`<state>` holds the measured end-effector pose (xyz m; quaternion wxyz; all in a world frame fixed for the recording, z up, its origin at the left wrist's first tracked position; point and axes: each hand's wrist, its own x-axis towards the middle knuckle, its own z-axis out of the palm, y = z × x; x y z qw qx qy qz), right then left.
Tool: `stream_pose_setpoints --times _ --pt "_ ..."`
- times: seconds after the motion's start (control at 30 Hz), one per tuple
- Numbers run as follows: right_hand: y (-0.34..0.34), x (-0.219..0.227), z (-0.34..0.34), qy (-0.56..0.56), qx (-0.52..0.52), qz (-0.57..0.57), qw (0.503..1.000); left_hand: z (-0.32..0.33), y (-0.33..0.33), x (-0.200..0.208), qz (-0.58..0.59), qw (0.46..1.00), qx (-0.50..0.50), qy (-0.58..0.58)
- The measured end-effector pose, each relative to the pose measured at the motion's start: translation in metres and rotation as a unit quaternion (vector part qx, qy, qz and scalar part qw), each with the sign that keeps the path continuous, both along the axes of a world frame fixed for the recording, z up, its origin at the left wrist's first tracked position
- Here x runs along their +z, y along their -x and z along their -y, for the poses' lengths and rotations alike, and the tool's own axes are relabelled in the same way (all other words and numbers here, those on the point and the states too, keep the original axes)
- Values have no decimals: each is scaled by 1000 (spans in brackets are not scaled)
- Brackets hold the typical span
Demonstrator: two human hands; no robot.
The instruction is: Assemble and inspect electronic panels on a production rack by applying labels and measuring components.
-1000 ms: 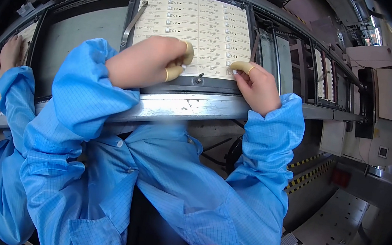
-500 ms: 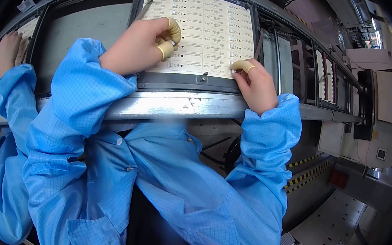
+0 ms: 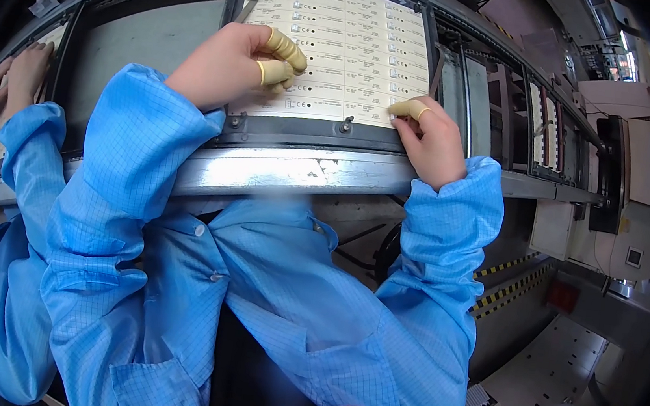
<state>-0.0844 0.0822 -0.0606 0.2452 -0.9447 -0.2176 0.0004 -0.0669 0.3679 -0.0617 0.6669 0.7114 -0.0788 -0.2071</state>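
A white printed panel (image 3: 367, 65), divided into several rows of identical strips, lies in a black carrier frame (image 3: 301, 131) on the rail in front of me. My left hand (image 3: 224, 66) hovers over its lower left part. Yellow finger cots cover the thumb and forefinger, which are closed together; what they hold, if anything, is hidden. At the panel's lower right corner my right hand (image 3: 433, 141) pinches a tiny white piece (image 3: 392, 117) between thumb and a cotted forefinger, close to the panel surface. Small metal clips (image 3: 345, 126) sit along the frame's edges.
A metal rail edge (image 3: 304, 171) runs between my body and the frame. To the left, a co-worker's hands (image 3: 26, 72) rest on another panel. Further right along the line stands another carrier with white strips (image 3: 539, 126). Yellow-black striped tape (image 3: 510, 290) marks the floor.
My left fingers have straightened and dipped slightly from their curled pose over the panel. My right hand stays at the same corner. The co-worker's hands have shifted a little. The view has moved slightly.
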Motion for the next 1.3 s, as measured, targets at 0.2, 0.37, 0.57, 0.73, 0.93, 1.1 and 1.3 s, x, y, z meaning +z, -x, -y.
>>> stream_pose_setpoints --times 0.2,0.37,0.57,0.73,0.93,1.1,1.3 --pt "0 3 8 -21 27 0 999 13 8 -3 26 999 37 7" --pt "7 8 -3 -42 -15 33 998 14 15 -12 320 931 -12 -177" --pt "8 10 -17 -110 -6 81 991 10 12 -10 373 905 -38 -201" --pt "7 5 -23 -150 -7 91 984 9 13 -10 464 859 -28 -215" --pt "2 -7 -15 -172 -53 106 978 14 26 -7 314 918 -9 -242" --pt "3 -9 -12 -204 -90 99 970 12 29 -15 387 873 -28 -296" --pt "6 -16 -8 -242 -97 99 960 13 28 -21 405 862 -31 -303"
